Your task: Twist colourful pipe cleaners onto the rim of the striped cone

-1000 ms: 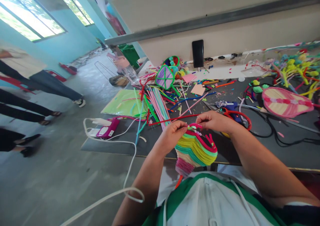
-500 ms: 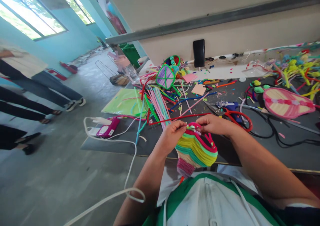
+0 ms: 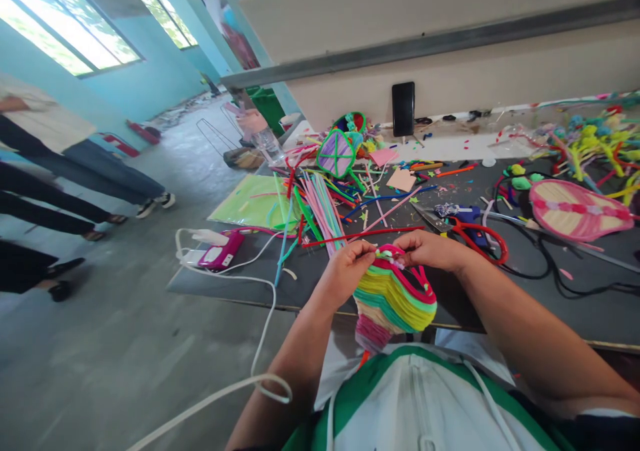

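Between my hands is a pipe-cleaner craft piece (image 3: 395, 298), striped pink, green, yellow, teal, cream and mauve, hanging over the table's near edge. My left hand (image 3: 350, 264) pinches its upper left rim, thumb against fingers. On the far side of the same rim, my right hand (image 3: 425, 250) is closed with its fingertips beside small pale and lilac bits. What exactly lies between the fingertips is too small to tell. A red pipe cleaner (image 3: 370, 234) lies just beyond both hands. Orange-handled scissors (image 3: 475, 236) rest to the right of my right hand.
A bundle of pastel pipe cleaners (image 3: 323, 208) lies ahead. A blue glue gun (image 3: 463, 216) sits by the scissors, with black cables (image 3: 540, 258) further right. A purple power strip (image 3: 223, 251) trails a white cord at left. A phone (image 3: 403, 109) leans against the partition. People stand far left.
The view has shifted slightly, so the table and background sit a little further right. Both hands keep almost the same hold on the craft piece.
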`<state>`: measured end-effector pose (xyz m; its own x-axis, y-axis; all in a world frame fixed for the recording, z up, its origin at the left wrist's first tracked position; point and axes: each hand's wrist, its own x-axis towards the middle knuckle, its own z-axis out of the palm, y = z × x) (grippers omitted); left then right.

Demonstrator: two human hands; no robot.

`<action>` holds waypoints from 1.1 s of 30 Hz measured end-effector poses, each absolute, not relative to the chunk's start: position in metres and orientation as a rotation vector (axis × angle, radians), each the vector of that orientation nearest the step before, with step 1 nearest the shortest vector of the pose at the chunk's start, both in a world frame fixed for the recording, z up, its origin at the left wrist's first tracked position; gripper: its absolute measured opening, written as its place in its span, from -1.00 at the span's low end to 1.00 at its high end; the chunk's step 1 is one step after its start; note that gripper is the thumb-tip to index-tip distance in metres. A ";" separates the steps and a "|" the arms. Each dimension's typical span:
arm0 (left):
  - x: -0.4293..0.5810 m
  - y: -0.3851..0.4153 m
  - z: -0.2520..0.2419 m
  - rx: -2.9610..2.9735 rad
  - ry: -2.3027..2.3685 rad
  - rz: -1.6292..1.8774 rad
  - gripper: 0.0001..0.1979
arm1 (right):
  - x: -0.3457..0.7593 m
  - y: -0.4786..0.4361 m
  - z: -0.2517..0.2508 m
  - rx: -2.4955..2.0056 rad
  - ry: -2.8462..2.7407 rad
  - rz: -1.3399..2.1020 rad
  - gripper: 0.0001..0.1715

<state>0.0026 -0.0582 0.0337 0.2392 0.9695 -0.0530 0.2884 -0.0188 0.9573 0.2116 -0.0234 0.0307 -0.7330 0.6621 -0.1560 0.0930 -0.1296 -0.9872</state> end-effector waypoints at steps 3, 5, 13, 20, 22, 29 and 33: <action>0.002 -0.058 0.034 1.500 1.232 0.850 -0.83 | 0.212 -0.023 0.030 -0.855 -1.732 1.929 -0.79; 0.003 -0.058 0.033 1.486 1.224 0.842 -0.82 | 0.212 -0.023 0.030 -0.861 -1.746 1.916 -0.80; 0.007 -0.059 0.032 1.596 1.296 0.896 -0.87 | 0.206 -0.022 0.023 -0.868 -1.671 1.918 -0.85; 0.007 -0.061 0.040 1.733 1.358 0.883 -0.84 | 0.208 -0.021 0.025 -0.869 -1.669 1.912 -0.75; 0.007 -0.059 0.042 1.711 1.344 0.884 -0.84 | 0.212 -0.021 0.029 -0.860 -1.678 1.910 -0.70; 0.023 -0.029 0.066 1.797 1.273 0.718 -0.81 | 0.232 -0.019 0.042 -0.838 -1.542 1.800 -0.58; 0.040 -0.004 0.087 1.946 1.214 0.626 -0.84 | 0.238 -0.016 0.049 -0.980 -1.439 1.797 -0.58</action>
